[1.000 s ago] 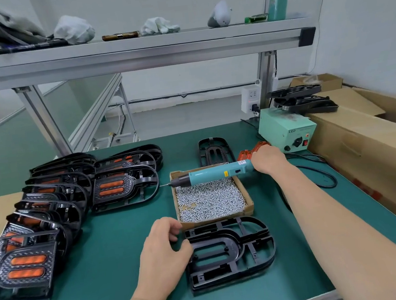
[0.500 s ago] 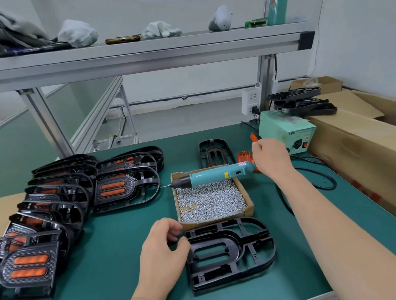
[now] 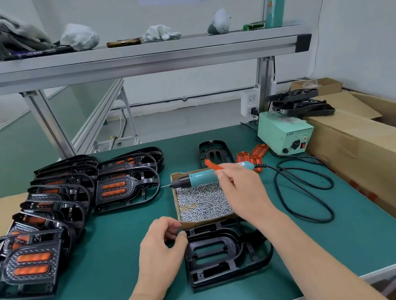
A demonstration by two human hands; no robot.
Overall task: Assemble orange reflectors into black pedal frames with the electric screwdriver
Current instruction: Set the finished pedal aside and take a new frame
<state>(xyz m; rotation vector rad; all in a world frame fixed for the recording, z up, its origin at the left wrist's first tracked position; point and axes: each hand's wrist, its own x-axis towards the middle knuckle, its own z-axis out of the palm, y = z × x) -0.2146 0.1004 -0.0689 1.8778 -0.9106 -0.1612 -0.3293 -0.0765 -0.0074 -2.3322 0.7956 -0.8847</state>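
My right hand [image 3: 244, 194] pinches one reflector [image 3: 211, 165] between thumb and fingertips, raised above the screw box [image 3: 175, 201]. It is a thin, translucent orange strip, tilted, with its free end pointing to 11 o'clock. My left hand [image 3: 161, 250] curls its fingers and thumb on the 10 o'clock corner of the frame [image 3: 229, 257]. The frame lies flat just on my side of the box: glossy black, ribbed, rounded at 3 o'clock, with two empty oblong slots in the middle. The screwdriver [image 3: 202, 177] rests across the box's far rim, tip to 9 o'clock. At 1 o'clock lie spare reflectors [image 3: 254, 154]. Assembled pedals [image 3: 51, 216] crowd 9 o'clock and a cable [image 3: 302, 187] loops at 3. The table [image 3: 117, 233] edge runs close at 5 o'clock, and bare green lies between frame and pedals.
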